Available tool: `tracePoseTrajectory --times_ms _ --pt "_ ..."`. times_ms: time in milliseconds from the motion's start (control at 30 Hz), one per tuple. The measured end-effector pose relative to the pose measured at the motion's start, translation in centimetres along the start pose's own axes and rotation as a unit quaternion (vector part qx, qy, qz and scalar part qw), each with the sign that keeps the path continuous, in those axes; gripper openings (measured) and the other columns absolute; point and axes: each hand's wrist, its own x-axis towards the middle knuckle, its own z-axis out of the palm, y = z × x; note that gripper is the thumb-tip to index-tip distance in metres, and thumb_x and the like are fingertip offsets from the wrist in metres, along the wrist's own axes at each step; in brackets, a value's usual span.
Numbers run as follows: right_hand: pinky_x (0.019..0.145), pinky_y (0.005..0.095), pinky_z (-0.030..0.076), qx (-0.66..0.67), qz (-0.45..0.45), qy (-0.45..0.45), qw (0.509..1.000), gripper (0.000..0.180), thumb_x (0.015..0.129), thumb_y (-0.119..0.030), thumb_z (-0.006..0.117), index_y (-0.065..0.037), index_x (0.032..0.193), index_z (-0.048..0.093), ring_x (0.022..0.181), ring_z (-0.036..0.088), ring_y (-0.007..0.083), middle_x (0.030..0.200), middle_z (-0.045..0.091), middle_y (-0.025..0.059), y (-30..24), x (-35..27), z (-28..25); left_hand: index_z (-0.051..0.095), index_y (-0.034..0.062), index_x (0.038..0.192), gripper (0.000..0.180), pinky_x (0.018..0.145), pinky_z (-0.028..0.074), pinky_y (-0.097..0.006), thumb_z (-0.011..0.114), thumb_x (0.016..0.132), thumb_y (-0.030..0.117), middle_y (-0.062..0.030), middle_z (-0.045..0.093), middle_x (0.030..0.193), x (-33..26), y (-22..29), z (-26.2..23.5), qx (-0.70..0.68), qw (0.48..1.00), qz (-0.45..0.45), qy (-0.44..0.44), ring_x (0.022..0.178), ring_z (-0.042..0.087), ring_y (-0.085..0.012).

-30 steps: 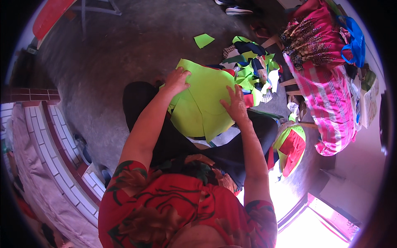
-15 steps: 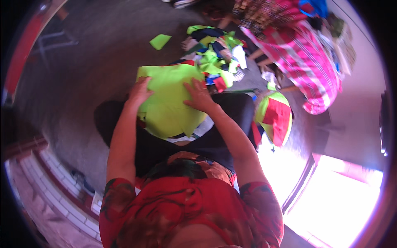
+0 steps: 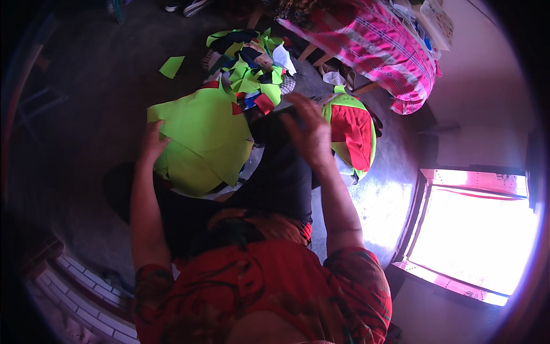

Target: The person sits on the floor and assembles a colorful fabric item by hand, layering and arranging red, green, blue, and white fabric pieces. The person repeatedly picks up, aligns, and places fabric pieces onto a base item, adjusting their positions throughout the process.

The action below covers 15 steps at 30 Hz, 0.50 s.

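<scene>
A large bright green cloth piece lies spread over my lap and dark trousers. My left hand rests flat on its left edge. My right hand is lifted off the cloth, fingers spread and blurred, hovering over my dark-clad knee near a green and red fabric bundle. It holds nothing.
A heap of green, black, red and white fabric scraps lies ahead on the grey floor. One small green scrap lies apart at the left. A pink striped cloth bundle sits at the upper right. A bright doorway is at the right.
My right hand has lifted off the green cloth and moved right, toward the green and red bundle. My left hand stays on the cloth's left edge. The view has swung.
</scene>
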Motion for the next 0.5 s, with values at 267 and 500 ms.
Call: tracePoseTrajectory --times_ms 267,500 --pt "0.097 0.0443 0.041 -0.305 0.239 -0.016 0.922 0.073 0.076 -0.041 0.071 -0.005 0.134 0.046 0.119 0.050 0.0356 0.131 0.051 0.0192 7.8 -6.9 -8.8 0.049 0.0054 0.125 0.055 0.100 0.041 -0.038 0.073 0.076 0.013 -0.0164 0.045 0.131 -0.9 1.4 -1.5 0.046 0.999 -0.013 0.019 0.122 0.045 -0.0327" --pt "0.089 0.0440 0.047 -0.327 0.314 -0.053 0.890 0.058 0.080 -0.039 0.064 -0.004 0.125 0.055 0.109 0.058 0.0347 0.120 0.059 0.0193 9.7 -9.2 -8.8 0.051 0.0059 0.122 0.051 0.097 0.042 -0.038 0.073 0.076 0.015 -0.0157 0.046 0.129 -1.4 0.4 -1.5 0.047 0.998 -0.008 0.029 0.120 0.047 -0.0322"
